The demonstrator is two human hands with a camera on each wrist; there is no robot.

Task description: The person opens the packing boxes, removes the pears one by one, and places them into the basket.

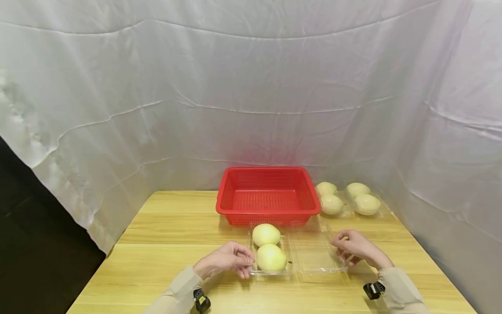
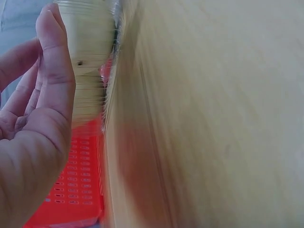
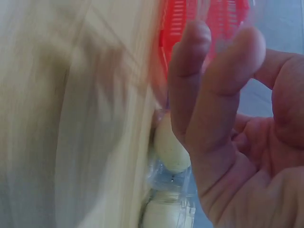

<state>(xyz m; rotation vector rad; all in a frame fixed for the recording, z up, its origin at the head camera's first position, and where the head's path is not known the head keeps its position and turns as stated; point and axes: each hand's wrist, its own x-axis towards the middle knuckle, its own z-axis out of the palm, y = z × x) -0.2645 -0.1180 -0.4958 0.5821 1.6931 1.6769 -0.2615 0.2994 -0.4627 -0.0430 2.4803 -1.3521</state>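
Note:
A clear plastic clamshell container [image 1: 291, 250] lies unfolded on the wooden table, its lid [image 1: 317, 253] spread to the right. Two pale yellow pears, a far one [image 1: 266, 234] and a near one [image 1: 271, 258], sit in its left half. My left hand [image 1: 229, 260] holds the container's left edge near the front corner, fingers bent. At the lid's outer right edge, my right hand [image 1: 358, 248] pinches the plastic between thumb and fingers. The left wrist view shows the pears [image 2: 88, 47] through the ribbed side wall, just beyond my fingertips.
A red perforated basket [image 1: 268, 218] stands right behind the clamshell. To its right, more pears [image 1: 331, 205] [image 1: 367, 205] sit in clear packaging at the table's back right. Pale curtains [image 1: 251, 109] hang behind and beside the wooden table [image 1: 157, 244].

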